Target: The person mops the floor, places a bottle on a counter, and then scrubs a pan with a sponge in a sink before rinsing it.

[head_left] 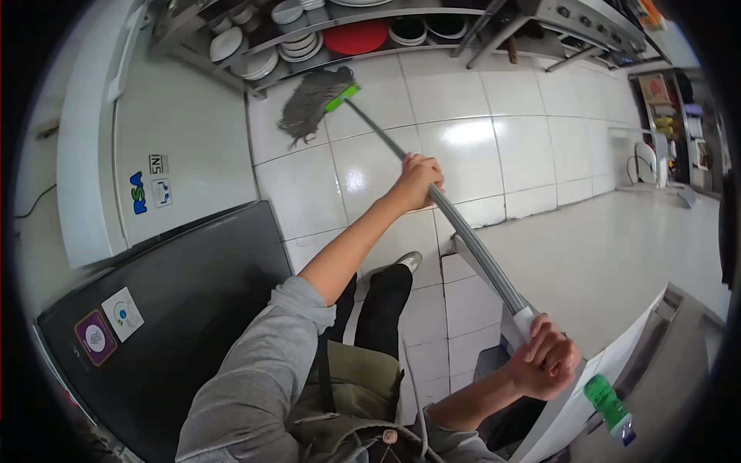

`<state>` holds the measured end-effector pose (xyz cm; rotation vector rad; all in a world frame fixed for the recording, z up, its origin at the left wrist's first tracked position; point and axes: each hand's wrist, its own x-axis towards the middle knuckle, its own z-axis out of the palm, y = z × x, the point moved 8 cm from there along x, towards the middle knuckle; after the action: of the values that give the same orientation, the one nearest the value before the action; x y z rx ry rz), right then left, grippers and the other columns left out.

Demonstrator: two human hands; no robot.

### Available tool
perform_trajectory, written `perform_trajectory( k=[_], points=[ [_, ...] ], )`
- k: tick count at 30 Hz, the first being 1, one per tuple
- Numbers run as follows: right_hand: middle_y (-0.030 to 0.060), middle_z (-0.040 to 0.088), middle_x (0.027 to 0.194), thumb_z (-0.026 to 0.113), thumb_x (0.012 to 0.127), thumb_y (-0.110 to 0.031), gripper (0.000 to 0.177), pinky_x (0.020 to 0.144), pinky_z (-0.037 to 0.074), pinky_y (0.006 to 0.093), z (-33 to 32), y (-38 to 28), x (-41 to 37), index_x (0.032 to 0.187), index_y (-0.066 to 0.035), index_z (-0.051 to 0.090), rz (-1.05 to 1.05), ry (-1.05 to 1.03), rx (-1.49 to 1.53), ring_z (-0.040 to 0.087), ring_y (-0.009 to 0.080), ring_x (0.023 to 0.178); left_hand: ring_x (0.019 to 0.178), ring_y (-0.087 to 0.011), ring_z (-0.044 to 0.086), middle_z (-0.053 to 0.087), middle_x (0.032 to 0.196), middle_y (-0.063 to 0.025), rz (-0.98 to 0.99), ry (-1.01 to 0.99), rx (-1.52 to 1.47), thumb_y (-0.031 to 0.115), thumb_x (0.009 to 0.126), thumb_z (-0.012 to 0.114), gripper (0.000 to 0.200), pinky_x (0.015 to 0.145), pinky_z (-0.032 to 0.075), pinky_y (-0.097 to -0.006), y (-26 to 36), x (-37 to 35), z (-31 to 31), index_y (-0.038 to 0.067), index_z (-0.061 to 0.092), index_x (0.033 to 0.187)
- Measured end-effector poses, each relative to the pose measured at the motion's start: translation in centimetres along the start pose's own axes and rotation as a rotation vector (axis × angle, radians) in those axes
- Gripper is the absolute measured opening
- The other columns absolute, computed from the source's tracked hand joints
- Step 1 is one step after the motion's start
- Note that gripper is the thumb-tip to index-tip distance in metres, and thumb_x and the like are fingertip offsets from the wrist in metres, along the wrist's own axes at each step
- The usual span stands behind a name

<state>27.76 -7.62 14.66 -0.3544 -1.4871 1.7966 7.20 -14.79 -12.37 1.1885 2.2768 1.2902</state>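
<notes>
A mop pole (pixel 475 243) runs diagonally across the head view, from the lower right up to a green mop clamp (pixel 343 98). Grey mop strands (pixel 315 102) lie spread on the white tiles below the shelf. Partway along the pole, my left hand (pixel 417 182) is closed round it. My right hand (pixel 546 359) is wrapped round the white grip (pixel 525 320) at the near end.
Dish shelves (pixel 266 73) with plates and a red tray (pixel 355 36) stand beyond the mop. Left are a white cabinet (pixel 185 116) and a dark appliance (pixel 177 309). A counter (pixel 571 239) and green bottle (pixel 608 403) are right; my shoe (pixel 411 261) is on the tiled floor.
</notes>
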Motion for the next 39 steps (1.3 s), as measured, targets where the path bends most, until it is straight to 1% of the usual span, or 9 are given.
perform_trajectory(
  k=[6, 12, 16, 20, 26, 32, 34, 36, 39],
  points=[
    [-0.0005, 0.022, 0.037, 0.041, 0.079, -0.020, 0.034, 0.057, 0.034, 0.0313, -2.8, -5.4, -3.0, 0.049, -0.014, 0.026, -0.150, 0.308, -0.257, 0.024, 0.0106, 0.035, 0.086, -0.0252, 0.047, 0.053, 0.082, -0.0028, 0.263, -0.291, -0.160, 0.018, 0.059, 0.070, 0.019, 0.085, 0.031, -0.0400, 7.9, 4.2, 9.3, 0.013, 0.052, 0.057],
    [-0.0016, 0.020, 0.039, 0.035, 0.086, -0.023, 0.037, 0.058, 0.033, 0.0283, -4.8, -3.8, -7.0, 0.052, -0.016, 0.023, -0.097, 0.565, -0.352, 0.020, 0.0085, 0.037, 0.078, -0.0269, 0.053, 0.054, 0.066, -0.0076, 0.330, -0.493, -0.032, 0.013, 0.055, 0.068, 0.016, 0.075, 0.041, -0.0354, 10.9, 4.2, 15.1, 0.012, 0.053, 0.055],
    [-0.0030, 0.023, 0.036, 0.034, 0.084, -0.021, 0.033, 0.054, 0.034, 0.0261, -6.0, -5.6, -7.8, 0.052, -0.015, 0.028, -0.180, 0.434, -0.209, 0.022, 0.0076, 0.033, 0.081, -0.0275, 0.052, 0.054, 0.066, -0.0085, 0.233, -0.191, -0.176, 0.011, 0.060, 0.067, 0.013, 0.080, 0.042, -0.0358, 11.8, 1.5, 12.6, 0.007, 0.055, 0.059],
    [-0.0034, 0.026, 0.036, 0.037, 0.083, -0.018, 0.029, 0.050, 0.036, 0.0225, -6.3, -8.4, -6.9, 0.055, -0.014, 0.031, -0.204, 0.334, -0.038, 0.027, 0.0064, 0.031, 0.081, -0.0275, 0.051, 0.054, 0.073, -0.0084, 0.134, -0.185, -0.151, 0.010, 0.059, 0.071, 0.017, 0.084, 0.041, -0.0369, 12.0, -1.8, 9.6, 0.005, 0.059, 0.070],
    [-0.0024, 0.041, 0.036, 0.043, 0.083, -0.016, 0.025, 0.040, 0.040, 0.0164, 0.2, -9.7, -2.9, 0.059, -0.012, 0.036, -0.253, 0.003, 0.136, 0.039, 0.0029, 0.029, 0.076, -0.0285, 0.051, 0.052, 0.069, -0.0083, -0.030, -0.010, -0.130, 0.005, 0.061, 0.068, 0.019, 0.070, 0.041, -0.0365, 11.1, -7.6, -1.0, 0.006, 0.049, 0.064],
    [0.0026, 0.040, 0.039, 0.058, 0.070, -0.012, 0.028, 0.033, 0.038, 0.0281, 7.6, -1.1, -3.3, 0.049, -0.003, 0.042, 0.019, -0.217, 0.451, 0.039, 0.0172, 0.030, 0.060, -0.0285, 0.050, 0.051, 0.058, -0.0084, -0.164, 0.000, 0.028, 0.008, 0.062, 0.069, 0.026, 0.059, 0.039, -0.0366, 1.2, -15.8, -8.2, 0.006, 0.044, 0.054],
    [0.0035, 0.037, 0.043, 0.057, 0.070, -0.024, 0.034, 0.046, 0.040, 0.0314, 9.4, 3.3, -4.8, 0.050, -0.004, 0.041, 0.138, -0.290, 0.168, 0.041, 0.0187, 0.038, 0.063, -0.0277, 0.052, 0.054, 0.060, -0.0071, -0.264, -0.035, 0.198, 0.010, 0.062, 0.070, 0.026, 0.059, 0.040, -0.0373, -4.3, -18.5, -10.1, 0.006, 0.047, 0.053],
    [0.0038, 0.036, 0.044, 0.055, 0.072, -0.026, 0.036, 0.055, 0.042, 0.0328, 9.8, 8.2, -6.4, 0.049, -0.004, 0.040, 0.308, -0.422, 0.228, 0.038, 0.0186, 0.040, 0.063, -0.0273, 0.052, 0.056, 0.062, -0.0066, -0.302, -0.040, 0.290, 0.012, 0.063, 0.070, 0.026, 0.060, 0.040, -0.0369, -6.9, -19.5, -10.1, 0.006, 0.047, 0.053],
    [0.0028, 0.033, 0.042, 0.051, 0.077, -0.029, 0.041, 0.054, 0.039, 0.0316, 5.5, 10.3, -6.3, 0.048, -0.004, 0.037, 0.377, -0.302, 0.236, 0.033, 0.0177, 0.040, 0.065, -0.0252, 0.054, 0.055, 0.064, -0.0048, -0.264, 0.106, 0.311, 0.016, 0.066, 0.071, 0.031, 0.066, 0.040, -0.0375, -8.9, -18.6, -8.0, 0.008, 0.046, 0.052]
  ],
)
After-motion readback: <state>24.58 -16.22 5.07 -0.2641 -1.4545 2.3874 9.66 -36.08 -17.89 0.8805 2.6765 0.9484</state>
